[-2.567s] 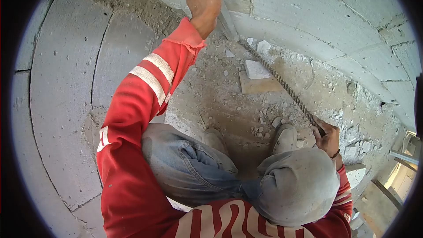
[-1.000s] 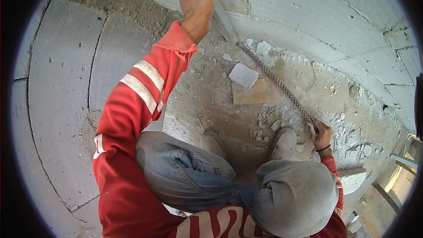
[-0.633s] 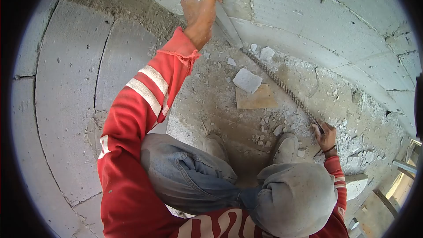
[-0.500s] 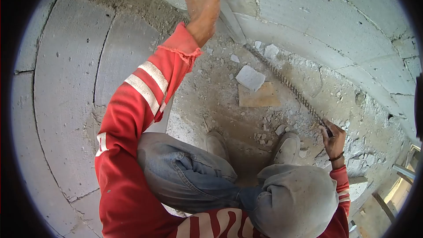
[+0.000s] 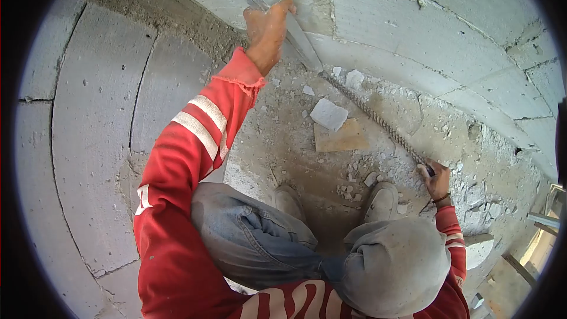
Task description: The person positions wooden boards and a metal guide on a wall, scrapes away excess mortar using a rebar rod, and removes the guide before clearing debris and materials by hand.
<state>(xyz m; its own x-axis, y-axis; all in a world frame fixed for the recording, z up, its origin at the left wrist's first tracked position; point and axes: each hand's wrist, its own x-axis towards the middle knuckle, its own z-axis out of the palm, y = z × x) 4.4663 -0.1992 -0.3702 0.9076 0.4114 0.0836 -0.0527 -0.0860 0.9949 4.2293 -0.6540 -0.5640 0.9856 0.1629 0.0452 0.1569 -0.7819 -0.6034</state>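
My left hand point(image 5: 267, 34) is wrapped round a grey metal channel point(image 5: 305, 47), which leans at a slant by the block wall. The channel's lower end comes down near the floor at the wall's foot. A long ribbed steel rod point(image 5: 381, 119) runs diagonally from beside that end towards me. My right hand point(image 5: 437, 182) is closed on the rod's near end, low over the rubble. Whether the rod's far tip touches the channel, I cannot tell.
Pale block walls rise at left point(image 5: 97, 136) and right point(image 5: 401, 26). On the dusty floor lie a white block fragment point(image 5: 329, 114), a tan flat board point(image 5: 341, 137) and scattered rubble point(image 5: 478, 201). My shoes point(image 5: 381, 201) stand close by. Wood pieces point(image 5: 520, 270) are at lower right.
The view has shifted slightly. My right hand, with the rod's near end, has moved a little up and left. My left hand keeps its grip on the channel.
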